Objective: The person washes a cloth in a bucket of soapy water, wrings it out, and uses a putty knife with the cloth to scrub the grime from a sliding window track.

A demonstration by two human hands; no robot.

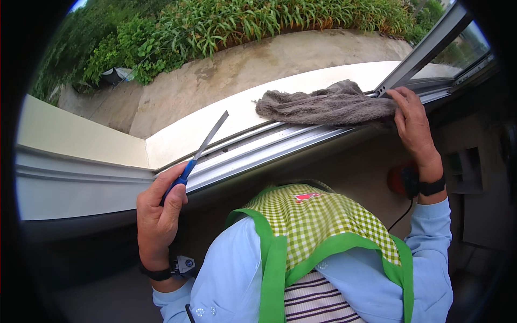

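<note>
My left hand [161,207] is closed round the blue handle of a knife [209,137]. Its long, narrow metal blade points up and away, above the window track [242,156]. At the right, my right hand [413,126] has its fingers curled on the lower corner of the sliding window sash [417,51], with the thumb just below. A crumpled grey-brown cloth [323,105] lies across the track and the white sill [188,132], its right end close beside my right hand. Dark bits of dirt show in the track near the blade.
The white window frame [81,185] closes off the left side. Outside are a concrete path [226,70] and tall green plants [258,24]. Below the sill at the right are a red object [397,180] and a dark cord [401,215].
</note>
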